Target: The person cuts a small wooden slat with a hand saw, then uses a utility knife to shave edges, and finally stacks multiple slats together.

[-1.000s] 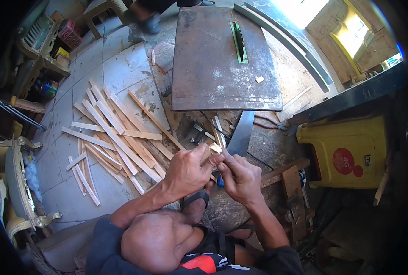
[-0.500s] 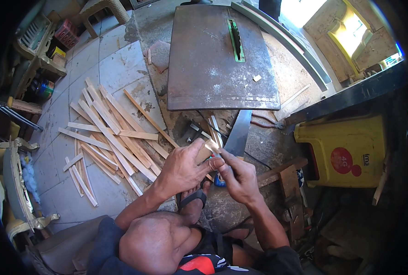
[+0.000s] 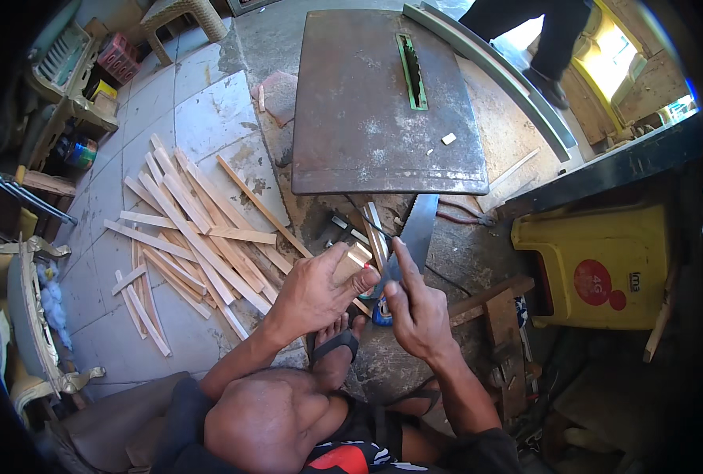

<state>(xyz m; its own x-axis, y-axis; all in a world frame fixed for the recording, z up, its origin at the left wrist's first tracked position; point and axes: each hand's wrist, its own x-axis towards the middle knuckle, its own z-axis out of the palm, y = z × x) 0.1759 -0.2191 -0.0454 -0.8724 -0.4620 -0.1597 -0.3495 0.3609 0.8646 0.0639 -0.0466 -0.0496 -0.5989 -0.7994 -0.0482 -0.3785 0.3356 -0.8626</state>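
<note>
My left hand (image 3: 313,291) is closed around a short piece of pale wood (image 3: 354,261), whose end shows between thumb and fingers. Just to the right of it is my right hand (image 3: 421,316), apart from the wood, its index finger stretched out and its thumb away from it. The other fingers of that hand are partly hidden, and I see nothing held in it. Below the hands, on the floor, lie a blue tape measure (image 3: 381,311) and a handsaw blade (image 3: 421,225). A few wood strips (image 3: 376,233) lie beside the saw.
A heap of thin wood strips (image 3: 197,229) covers tiles at left. Ahead stands a table saw (image 3: 367,118) with its toothed blade (image 3: 410,71) and a small offcut. Pliers (image 3: 466,215) lie near a yellow plastic stool (image 3: 604,268). A person's leg (image 3: 561,47) shows at far right.
My right hand has moved off the wood piece and its fingers have opened. My left hand keeps its hold. Another person's legs have stepped into view at the upper right.
</note>
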